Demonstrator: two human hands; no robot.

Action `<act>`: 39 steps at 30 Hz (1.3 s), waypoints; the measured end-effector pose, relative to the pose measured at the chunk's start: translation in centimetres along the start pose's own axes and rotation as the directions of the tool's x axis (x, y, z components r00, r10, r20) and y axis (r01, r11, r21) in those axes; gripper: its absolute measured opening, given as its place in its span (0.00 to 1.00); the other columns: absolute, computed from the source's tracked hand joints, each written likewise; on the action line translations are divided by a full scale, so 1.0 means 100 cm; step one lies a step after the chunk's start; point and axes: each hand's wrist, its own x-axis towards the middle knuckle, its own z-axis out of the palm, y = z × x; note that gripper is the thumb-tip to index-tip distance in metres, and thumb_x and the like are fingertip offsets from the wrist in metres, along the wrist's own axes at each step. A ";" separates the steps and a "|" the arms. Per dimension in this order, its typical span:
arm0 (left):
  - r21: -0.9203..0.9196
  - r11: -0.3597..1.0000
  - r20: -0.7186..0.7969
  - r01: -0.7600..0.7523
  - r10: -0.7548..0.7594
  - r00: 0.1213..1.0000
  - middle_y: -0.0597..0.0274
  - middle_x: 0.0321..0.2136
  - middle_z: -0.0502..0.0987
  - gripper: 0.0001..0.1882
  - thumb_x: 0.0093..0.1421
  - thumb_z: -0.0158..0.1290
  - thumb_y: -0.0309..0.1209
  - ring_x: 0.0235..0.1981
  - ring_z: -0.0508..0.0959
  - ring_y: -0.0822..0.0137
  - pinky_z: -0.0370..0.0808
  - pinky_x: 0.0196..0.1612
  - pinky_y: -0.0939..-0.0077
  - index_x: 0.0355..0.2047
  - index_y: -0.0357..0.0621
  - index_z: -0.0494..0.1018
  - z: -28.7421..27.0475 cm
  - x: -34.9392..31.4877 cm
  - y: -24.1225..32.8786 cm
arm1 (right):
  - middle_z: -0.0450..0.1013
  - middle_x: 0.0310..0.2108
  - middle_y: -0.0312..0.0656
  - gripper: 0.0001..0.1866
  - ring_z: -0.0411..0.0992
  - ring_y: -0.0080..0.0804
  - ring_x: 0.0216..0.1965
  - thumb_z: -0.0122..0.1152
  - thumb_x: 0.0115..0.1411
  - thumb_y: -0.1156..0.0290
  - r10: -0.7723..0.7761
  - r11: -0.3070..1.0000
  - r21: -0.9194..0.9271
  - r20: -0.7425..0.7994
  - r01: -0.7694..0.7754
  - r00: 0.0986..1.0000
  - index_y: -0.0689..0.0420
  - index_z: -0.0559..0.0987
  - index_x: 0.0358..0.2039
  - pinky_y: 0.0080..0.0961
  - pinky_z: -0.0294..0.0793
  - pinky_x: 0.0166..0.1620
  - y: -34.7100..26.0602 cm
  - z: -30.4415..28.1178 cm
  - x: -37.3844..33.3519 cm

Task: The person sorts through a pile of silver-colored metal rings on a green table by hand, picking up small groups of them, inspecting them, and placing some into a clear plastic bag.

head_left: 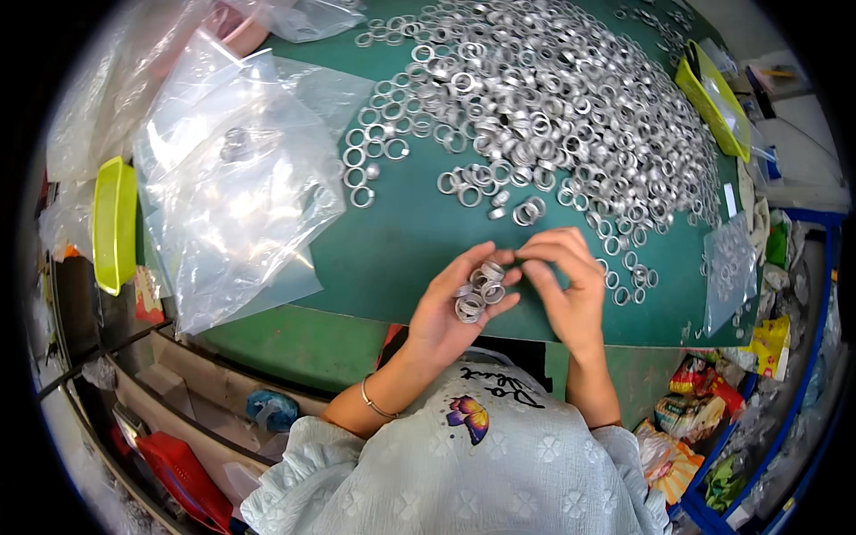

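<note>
left hand (450, 308) is up over the near edge of the green table (401, 241), palm cupped and fingers half curled, cradling a small stack of silver metal rings (477, 290) against the palm. right hand (566, 281) is just beside it, thumb and forefinger pinched together at the top of that stack, touching the rings; the other fingers are curled loosely. beyond the hands, a big heap of the same silver metal rings (544, 98) spreads across the far half of the table, with strays scattered near the right hand. to the left, crumpled clear plastic bags (232, 187) lie on the table, and a yellow-green plastic tray (114, 223) sits at the far left edge. a second yellow-green tray (713, 102) rests at upper right.
</note>
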 end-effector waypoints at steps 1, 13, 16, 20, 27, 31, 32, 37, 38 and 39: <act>-0.026 1.000 -0.094 0.015 -0.017 0.995 0.60 0.42 0.72 0.17 0.62 0.47 0.34 0.40 0.74 0.65 0.75 0.36 0.75 0.50 0.42 0.68 0.007 -0.001 0.002 | 0.74 0.29 0.42 0.05 0.70 0.35 0.33 0.62 0.47 0.80 0.004 1.000 -0.017 -0.056 -0.005 0.998 0.61 0.79 0.27 0.27 0.67 0.40 0.000 0.001 0.004; 0.501 0.740 -0.317 -0.448 0.639 0.701 0.64 0.34 0.72 0.22 0.60 0.50 0.29 0.28 0.72 0.75 0.64 0.18 0.89 0.54 0.35 0.63 0.033 -0.059 0.108 | 0.66 0.47 0.55 0.33 0.65 0.50 0.49 0.64 0.47 0.69 -0.296 0.955 0.007 0.090 0.296 0.951 0.64 0.63 0.53 0.39 0.66 0.49 -0.057 0.128 0.097; 0.675 0.667 -0.269 -0.315 0.620 0.737 0.59 0.33 0.72 0.27 0.58 0.51 0.28 0.28 0.71 0.75 0.66 0.16 0.90 0.56 0.33 0.58 0.041 -0.066 0.158 | 0.70 0.34 0.51 0.21 0.70 0.47 0.38 0.59 0.46 0.75 -0.453 0.882 -0.127 0.035 0.454 0.891 0.65 0.68 0.43 0.39 0.69 0.39 -0.066 0.147 0.126; 0.697 0.585 -0.305 -0.414 0.765 0.567 0.57 0.37 0.75 0.31 0.57 0.52 0.28 0.31 0.75 0.69 0.69 0.24 0.82 0.60 0.43 0.55 0.052 -0.066 0.226 | 0.69 0.25 0.47 0.12 0.71 0.45 0.29 0.55 0.44 0.80 -0.563 0.805 -0.220 0.014 0.552 0.827 0.63 0.70 0.33 0.39 0.67 0.32 -0.080 0.139 0.141; 0.531 0.602 -0.219 -0.597 0.778 0.589 0.40 0.54 0.61 0.28 0.55 0.55 0.30 0.51 0.67 0.47 0.66 0.52 0.46 0.54 0.37 0.59 0.058 -0.052 0.320 | 0.70 0.26 0.49 0.13 0.71 0.48 0.28 0.53 0.45 0.80 -0.589 0.779 -0.206 0.083 0.592 0.804 0.62 0.72 0.35 0.41 0.68 0.31 -0.093 0.134 0.132; 0.581 0.587 -0.091 -0.564 0.735 0.672 0.47 0.63 0.18 0.40 0.58 0.48 0.43 0.61 0.18 0.37 0.26 0.57 0.30 0.63 0.45 0.40 0.079 -0.051 0.300 | 0.73 0.33 0.51 0.18 0.72 0.50 0.33 0.52 0.45 0.80 -0.476 0.869 -0.092 0.116 0.487 0.872 0.62 0.72 0.40 0.42 0.71 0.37 -0.094 0.128 0.140; 0.591 0.581 -0.100 -0.559 0.741 0.664 0.47 0.63 0.20 0.39 0.58 0.47 0.43 0.61 0.19 0.37 0.27 0.58 0.30 0.63 0.45 0.41 0.079 -0.055 0.300 | 0.73 0.35 0.51 0.19 0.72 0.51 0.35 0.52 0.44 0.80 -0.460 0.879 -0.076 0.122 0.470 0.880 0.62 0.72 0.41 0.42 0.71 0.38 -0.096 0.126 0.141; 0.612 0.584 -0.133 -0.534 0.741 0.658 0.49 0.64 0.22 0.38 0.61 0.42 0.46 0.64 0.24 0.41 0.30 0.60 0.33 0.65 0.47 0.38 0.089 -0.067 0.282 | 0.73 0.38 0.52 0.20 0.72 0.51 0.37 0.52 0.44 0.79 -0.393 0.916 -0.013 0.172 0.401 0.903 0.62 0.73 0.42 0.40 0.72 0.41 -0.102 0.117 0.140; 0.609 0.582 -0.145 -0.539 0.750 0.646 0.48 0.64 0.24 0.37 0.62 0.43 0.44 0.64 0.26 0.40 0.31 0.60 0.33 0.64 0.46 0.40 0.091 -0.068 0.278 | 0.73 0.38 0.52 0.19 0.72 0.51 0.37 0.52 0.45 0.79 -0.399 0.914 -0.002 0.163 0.405 0.902 0.62 0.73 0.42 0.41 0.72 0.40 -0.101 0.117 0.141; 0.607 0.580 -0.156 -0.544 0.758 0.634 0.47 0.65 0.26 0.35 0.62 0.43 0.43 0.64 0.28 0.40 0.32 0.60 0.33 0.64 0.45 0.42 0.093 -0.068 0.274 | 0.73 0.38 0.52 0.19 0.72 0.51 0.37 0.52 0.45 0.79 -0.405 0.913 0.008 0.153 0.409 0.901 0.62 0.73 0.41 0.41 0.72 0.40 -0.100 0.116 0.142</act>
